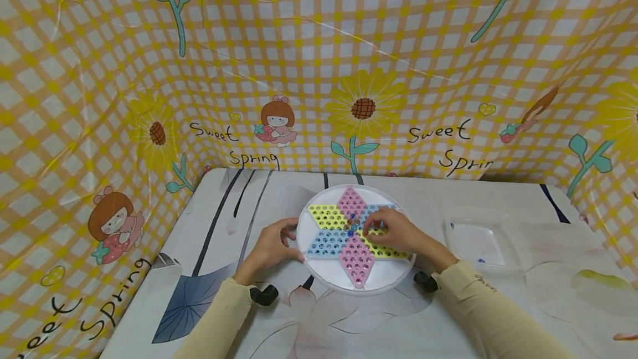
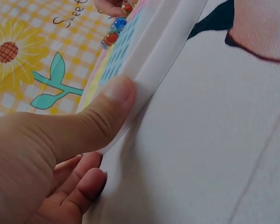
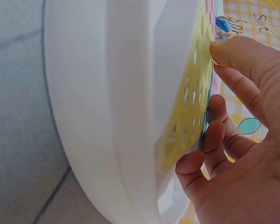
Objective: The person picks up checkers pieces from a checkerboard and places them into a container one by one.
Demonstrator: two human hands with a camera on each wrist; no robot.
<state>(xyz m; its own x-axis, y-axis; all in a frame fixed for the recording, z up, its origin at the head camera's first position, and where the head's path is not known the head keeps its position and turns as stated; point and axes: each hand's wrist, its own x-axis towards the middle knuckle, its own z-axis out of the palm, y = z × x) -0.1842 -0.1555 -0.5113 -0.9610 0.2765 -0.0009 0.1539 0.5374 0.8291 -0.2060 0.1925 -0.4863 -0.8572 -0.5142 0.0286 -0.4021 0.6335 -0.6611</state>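
I face a checked cloth [image 1: 309, 43] of yellow, orange and white, hung ahead and down both sides like walls, with creases in its surface. Across my head view, a printed sunflower [image 1: 363, 108] sits just off centre toward one o'clock, another flower [image 1: 157, 133] at nine, a printed girl [image 1: 114, 223] at eight, and green stems at half past ten and near two. "Sweet Spring" lettering runs between them. Below spreads my pale worktop [image 1: 269, 331], patterned with a blue leaf [image 1: 191, 306] toward half past seven, a pinkish flower [image 1: 301, 303] at six and a greenish patch [image 1: 598, 281] at four. The light is soft, leaving pale sheen on creases.
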